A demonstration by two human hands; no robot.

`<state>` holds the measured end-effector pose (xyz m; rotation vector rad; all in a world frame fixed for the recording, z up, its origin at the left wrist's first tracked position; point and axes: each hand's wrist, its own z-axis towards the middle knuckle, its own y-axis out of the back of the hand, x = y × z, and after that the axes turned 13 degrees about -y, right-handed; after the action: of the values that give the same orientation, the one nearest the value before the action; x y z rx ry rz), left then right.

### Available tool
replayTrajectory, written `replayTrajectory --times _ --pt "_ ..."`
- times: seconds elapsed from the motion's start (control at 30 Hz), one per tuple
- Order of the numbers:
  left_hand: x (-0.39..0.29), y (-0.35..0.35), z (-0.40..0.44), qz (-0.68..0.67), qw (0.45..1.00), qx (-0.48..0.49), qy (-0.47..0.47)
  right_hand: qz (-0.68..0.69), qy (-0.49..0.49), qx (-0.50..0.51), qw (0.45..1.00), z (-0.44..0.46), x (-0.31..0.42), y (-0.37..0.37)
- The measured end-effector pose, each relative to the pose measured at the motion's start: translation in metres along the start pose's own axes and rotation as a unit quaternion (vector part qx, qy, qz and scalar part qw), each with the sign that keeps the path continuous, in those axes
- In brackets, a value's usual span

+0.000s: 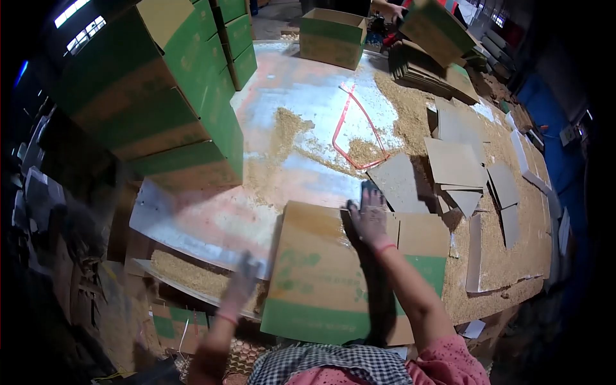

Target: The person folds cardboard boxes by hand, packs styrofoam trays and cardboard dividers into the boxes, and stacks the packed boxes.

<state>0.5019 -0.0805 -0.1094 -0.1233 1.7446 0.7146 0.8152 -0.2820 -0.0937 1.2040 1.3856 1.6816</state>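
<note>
A flattened cardboard box (321,269), brown with a green band, lies on the table right in front of me. My right hand (370,218) rests on its far edge, palm down with the fingers spread, and holds nothing. A red band circles that wrist. Off the box's left side is my left hand (240,285), smeared by motion, so its fingers are unclear. A strip of brown tape seems to shine on the upper part of the cardboard. Beyond my right hand, a loop of red strap (340,125) lies on the table.
Stacked green-and-brown boxes (186,96) rise at the left. An open box (330,38) stands at the far edge. Grey cardboard pieces (455,163) and sawdust-like bits (410,115) cover the right. Another person's hand (388,9) is near a tilted carton (436,32) above stacked flat cardboard.
</note>
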Motion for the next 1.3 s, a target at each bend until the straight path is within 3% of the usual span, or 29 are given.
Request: replayTrajectory --times 0.07,0.1,0.13,0.17,0.2,0.27,0.3,0.37,0.4,0.43,0.47,0.53,0.57,0.6,0.63,0.67,0.73,0.77,0.8,0.87,0.93,0.97,1.0,1.03,1.07,1.17,1.2,1.27,1.3 --pt "-0.016 -0.056 -0.023 0.195 0.978 0.044 -0.053 -0.018 0.000 -0.017 1.000 0.003 0.035 -0.017" --pt "-0.022 -0.058 -0.022 0.195 0.978 0.043 -0.053 -0.042 0.034 -0.098 0.994 -0.002 0.064 -0.015" --pt "-0.026 -0.058 -0.025 0.218 0.973 0.051 -0.059 -0.005 0.071 0.005 0.997 -0.006 0.103 0.006" --pt "-0.028 -0.059 -0.030 0.239 0.967 0.061 -0.063 0.119 0.154 -0.122 0.973 -0.017 0.132 -0.022" --pt "-0.024 -0.063 -0.034 0.236 0.968 0.060 -0.056 0.034 0.235 0.057 0.970 -0.035 0.166 -0.011" --pt "-0.015 -0.061 -0.034 0.223 0.971 0.075 -0.044 0.051 0.368 0.164 0.914 -0.079 0.210 -0.067" --pt "-0.022 -0.053 -0.030 0.300 0.934 0.195 -0.016 0.111 0.428 0.212 0.872 -0.104 0.217 -0.104" --pt "-0.009 -0.056 -0.033 0.308 0.936 0.172 -0.006 0.171 0.483 0.251 0.821 -0.107 0.221 -0.112" --pt "0.002 -0.057 -0.038 0.315 0.936 0.155 0.007 0.204 0.522 0.175 0.809 -0.092 0.217 -0.078" --pt "0.016 -0.067 -0.041 0.266 0.956 0.008 -0.121 0.232 0.557 0.102 0.791 -0.073 0.205 -0.044" --pt "-0.027 -0.051 -0.031 0.232 0.957 0.164 0.060 0.267 0.575 0.082 0.769 -0.050 0.177 -0.017" --pt "-0.024 -0.048 -0.031 0.183 0.975 0.122 -0.031 0.108 0.611 0.193 0.760 -0.033 0.104 -0.008" --pt "-0.028 -0.046 -0.027 0.182 0.975 0.124 -0.026 0.116 0.659 0.167 0.725 -0.021 0.076 0.009" --pt "-0.033 -0.045 -0.020 0.181 0.974 0.134 -0.014 0.156 0.624 0.172 0.746 -0.002 0.059 0.028" --pt "-0.035 -0.046 -0.029 0.179 0.972 0.150 0.006 0.043 0.525 0.172 0.832 0.014 0.028 0.023" --pt "-0.033 -0.047 -0.033 0.181 0.972 0.152 0.009 0.067 0.470 0.108 0.874 0.033 0.018 0.026" --pt "-0.031 -0.051 -0.034 0.284 0.952 0.113 -0.029 -0.175 0.143 0.156 0.962 0.089 -0.038 0.011" --pt "-0.041 -0.048 -0.038 0.282 0.953 0.110 -0.027 -0.067 0.150 -0.042 0.986 0.090 -0.038 0.003" --pt "-0.061 -0.039 -0.043 0.135 0.990 0.002 -0.037 0.048 0.156 -0.233 0.959 0.091 -0.031 -0.004" --pt "-0.079 -0.020 -0.066 -0.278 0.946 -0.166 -0.001 0.072 0.235 -0.205 0.947 0.056 0.010 0.017" --pt "-0.112 0.005 -0.090 -0.482 0.874 -0.061 0.025 0.072 0.208 -0.180 0.959 0.022 0.045 -0.013" --pt "-0.086 0.003 -0.101 -0.583 0.802 -0.021 0.130 0.040 0.219 -0.124 0.967 -0.006 0.069 -0.019" --pt "-0.099 -0.007 -0.112 -0.490 0.854 -0.032 0.172 0.007 0.228 -0.071 0.971 -0.040 0.090 -0.016" --pt "-0.102 -0.021 -0.114 -0.496 0.845 0.025 0.199 0.085 0.209 0.098 0.969 -0.062 0.113 0.011" --pt "-0.100 -0.031 -0.115 -0.500 0.832 0.084 0.226 0.136 0.281 0.023 0.950 -0.095 0.119 -0.011" --pt "-0.072 -0.043 -0.105 -0.441 0.842 0.130 0.282 0.085 0.430 0.148 0.887 -0.164 0.117 -0.016" --pt "-0.058 -0.049 -0.107 -0.438 0.843 0.148 0.275 0.142 0.494 0.095 0.852 -0.176 0.106 -0.037" --pt "-0.015 -0.061 -0.116 -0.086 0.972 0.212 0.043 0.115 0.555 0.109 0.817 -0.175 0.095 -0.038" --pt "0.019 -0.065 -0.117 -0.241 0.926 0.289 0.034 0.167 0.621 0.146 0.752 -0.174 0.095 -0.040"
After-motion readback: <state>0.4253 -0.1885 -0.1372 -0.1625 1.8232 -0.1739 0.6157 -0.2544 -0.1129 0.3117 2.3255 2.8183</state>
